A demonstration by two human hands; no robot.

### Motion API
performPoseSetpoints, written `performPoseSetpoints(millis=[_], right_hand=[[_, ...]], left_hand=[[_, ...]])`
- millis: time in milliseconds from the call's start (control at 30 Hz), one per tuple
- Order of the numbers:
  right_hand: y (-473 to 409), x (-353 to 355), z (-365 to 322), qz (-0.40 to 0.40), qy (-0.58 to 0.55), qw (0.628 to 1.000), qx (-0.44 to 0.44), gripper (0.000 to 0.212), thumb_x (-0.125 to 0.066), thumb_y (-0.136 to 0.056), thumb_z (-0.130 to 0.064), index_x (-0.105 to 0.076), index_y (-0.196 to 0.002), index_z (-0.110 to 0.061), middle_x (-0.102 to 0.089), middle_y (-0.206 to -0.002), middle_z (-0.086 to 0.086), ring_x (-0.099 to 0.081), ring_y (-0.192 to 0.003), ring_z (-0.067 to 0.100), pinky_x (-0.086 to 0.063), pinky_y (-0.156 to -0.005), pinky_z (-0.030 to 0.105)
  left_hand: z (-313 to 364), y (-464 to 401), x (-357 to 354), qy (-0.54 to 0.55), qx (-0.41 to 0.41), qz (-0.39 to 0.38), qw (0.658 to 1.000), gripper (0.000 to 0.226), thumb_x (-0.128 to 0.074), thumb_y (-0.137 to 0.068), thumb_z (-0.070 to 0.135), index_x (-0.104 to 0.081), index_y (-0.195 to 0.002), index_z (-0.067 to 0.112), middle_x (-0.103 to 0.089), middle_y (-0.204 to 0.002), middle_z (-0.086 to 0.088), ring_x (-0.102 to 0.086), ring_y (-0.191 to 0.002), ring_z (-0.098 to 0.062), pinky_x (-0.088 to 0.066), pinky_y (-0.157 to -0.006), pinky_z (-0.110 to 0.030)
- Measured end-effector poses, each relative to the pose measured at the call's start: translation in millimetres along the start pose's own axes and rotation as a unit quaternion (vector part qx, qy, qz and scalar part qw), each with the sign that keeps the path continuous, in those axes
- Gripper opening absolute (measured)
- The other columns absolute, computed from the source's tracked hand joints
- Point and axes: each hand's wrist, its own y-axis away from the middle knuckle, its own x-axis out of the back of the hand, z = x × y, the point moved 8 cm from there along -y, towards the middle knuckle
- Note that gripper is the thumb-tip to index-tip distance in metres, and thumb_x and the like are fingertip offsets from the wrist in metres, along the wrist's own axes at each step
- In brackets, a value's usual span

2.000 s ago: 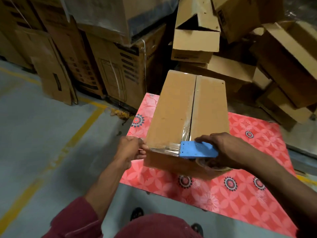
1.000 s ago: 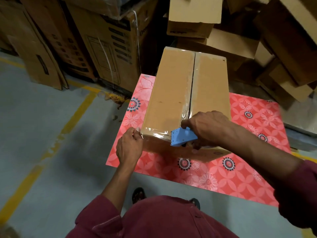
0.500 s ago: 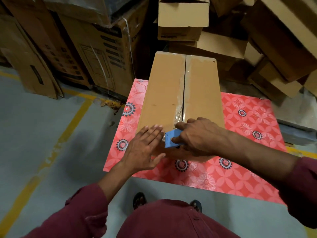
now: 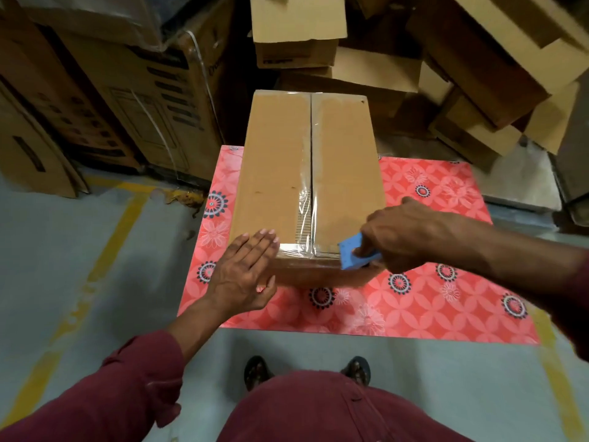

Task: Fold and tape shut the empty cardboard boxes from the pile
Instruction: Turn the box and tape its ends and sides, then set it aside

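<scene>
A closed brown cardboard box (image 4: 277,173) stands on a red flowered table (image 4: 414,301). Clear tape (image 4: 306,215) runs along its centre seam and across the near top edge. My left hand (image 4: 245,272) lies flat with straight fingers on the box's near left corner, pressing the tape down. My right hand (image 4: 404,234) grips a blue tape dispenser (image 4: 353,253) at the box's near right corner.
A pile of empty cardboard boxes (image 4: 484,68) rises behind and to the right of the table. Tall printed cartons (image 4: 153,100) stand at the back left. Grey floor with yellow lines (image 4: 108,250) lies to the left. My feet (image 4: 306,371) are below the table edge.
My right hand has drawn the dispenser from the box's centre seam to the near right corner. My left hand went from holding the corner to pressing flat on the top.
</scene>
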Motion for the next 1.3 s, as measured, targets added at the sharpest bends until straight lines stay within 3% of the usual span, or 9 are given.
performPoseSetpoints(millis=[100, 200, 467, 600, 767, 933, 1100, 1233, 1300], right_hand=[[18.8, -30.1, 33.0, -0.039, -0.007, 0.998, -0.039, 0.062, -0.060, -0.089, -0.029, -0.048, -0.141, -0.060, -0.058, -0.111, -0.013, -0.062, -0.115, 0.020, -0.046, -0.092, 0.048], [24.1, -47.3, 53.0, -0.032, -0.038, 0.997, -0.054, 0.065, -0.061, -0.088, -0.026, -0.046, -0.140, -0.063, -0.050, -0.103, -0.017, -0.060, -0.112, 0.017, -0.043, -0.094, 0.047], [46.0, -82.6, 100.4, -0.021, -0.048, 0.996, -0.070, 0.053, -0.061, -0.090, -0.041, -0.050, -0.136, -0.064, -0.063, -0.123, -0.014, -0.062, -0.115, 0.016, -0.037, -0.089, 0.040], [63.4, -119.9, 130.9, -0.049, -0.017, 0.995, -0.088, 0.062, -0.060, -0.087, -0.033, -0.047, -0.138, -0.066, -0.062, -0.124, -0.015, -0.061, -0.117, 0.013, -0.034, -0.082, 0.036], [55.5, -137.0, 130.4, -0.001, -0.042, 0.997, -0.065, 0.063, -0.059, -0.084, -0.031, -0.050, -0.137, -0.064, -0.062, -0.120, -0.013, -0.062, -0.115, 0.016, -0.043, -0.087, 0.036], [47.7, -146.4, 125.4, 0.033, -0.081, 0.996, -0.035, 0.055, -0.060, -0.088, -0.038, -0.052, -0.135, -0.064, -0.065, -0.117, -0.011, -0.064, -0.110, 0.020, -0.051, -0.085, 0.036], [36.5, -158.2, 121.5, 0.040, -0.110, 0.993, 0.004, 0.050, -0.062, -0.091, -0.040, -0.055, -0.136, -0.060, -0.062, -0.117, -0.007, -0.065, -0.105, 0.024, -0.050, -0.073, 0.034], [30.4, -164.3, 123.1, 0.061, -0.130, 0.989, 0.034, 0.047, -0.063, -0.091, -0.042, -0.058, -0.136, -0.057, -0.051, -0.137, -0.003, -0.066, -0.101, 0.025, -0.047, -0.069, 0.033], [27.0, -168.1, 124.9, 0.078, -0.151, 0.985, 0.041, 0.047, -0.064, -0.089, -0.045, -0.059, -0.134, -0.057, -0.062, -0.124, -0.005, -0.066, -0.099, 0.027, -0.052, -0.072, 0.035]], left_hand=[[2.4, 0.1, -1.8, 0.002, -0.003, 0.003, 1.000, 0.072, -0.067, -0.084, 0.032, -0.054, -0.149, 0.002, -0.047, -0.159, -0.013, -0.042, -0.150, -0.027, -0.039, -0.118, -0.052], [4.2, -0.3, -2.7, -0.001, -0.004, 0.005, 1.000, 0.073, -0.068, -0.083, 0.031, -0.054, -0.148, 0.002, -0.047, -0.159, -0.014, -0.043, -0.149, -0.028, -0.039, -0.117, -0.054], [7.4, -1.6, -1.2, -0.011, -0.012, -0.005, 1.000, 0.072, -0.069, -0.081, 0.027, -0.055, -0.147, 0.001, -0.048, -0.157, -0.015, -0.046, -0.147, -0.030, -0.041, -0.115, -0.056], [8.1, -2.9, -0.8, -0.016, -0.011, 0.009, 1.000, 0.072, -0.069, -0.080, 0.027, -0.057, -0.145, -0.001, -0.051, -0.155, -0.016, -0.049, -0.145, -0.031, -0.042, -0.114, -0.057], [14.8, -9.3, 0.7, -0.026, 0.014, -0.022, 0.999, 0.070, -0.063, -0.083, 0.038, -0.061, -0.140, -0.001, -0.055, -0.152, -0.015, -0.051, -0.142, -0.032, -0.042, -0.113, -0.057], [44.0, -56.6, 11.2, -0.040, 0.093, -0.040, 0.994, 0.060, -0.062, -0.086, 0.054, -0.072, -0.123, 0.008, -0.066, -0.137, -0.015, -0.063, -0.124, -0.033, -0.049, -0.098, -0.048], [117.6, -119.5, -21.2, 0.084, -0.037, -0.090, 0.992, 0.058, -0.068, -0.088, 0.056, -0.070, -0.129, 0.015, -0.058, -0.149, -0.010, -0.057, -0.133, -0.031, -0.046, -0.106, -0.048], [163.0, -153.1, -66.1, 0.048, -0.176, -0.202, 0.962, 0.065, -0.061, -0.086, 0.069, -0.066, -0.134, 0.024, -0.050, -0.157, -0.006, -0.046, -0.145, -0.029, -0.039, -0.111, -0.054], [168.1, -162.7, -82.8, 0.029, -0.212, -0.255, 0.943, 0.070, -0.054, -0.086, 0.074, -0.065, -0.136, 0.025, -0.051, -0.157, -0.002, -0.042, -0.148, -0.025, -0.033, -0.115, -0.055]])
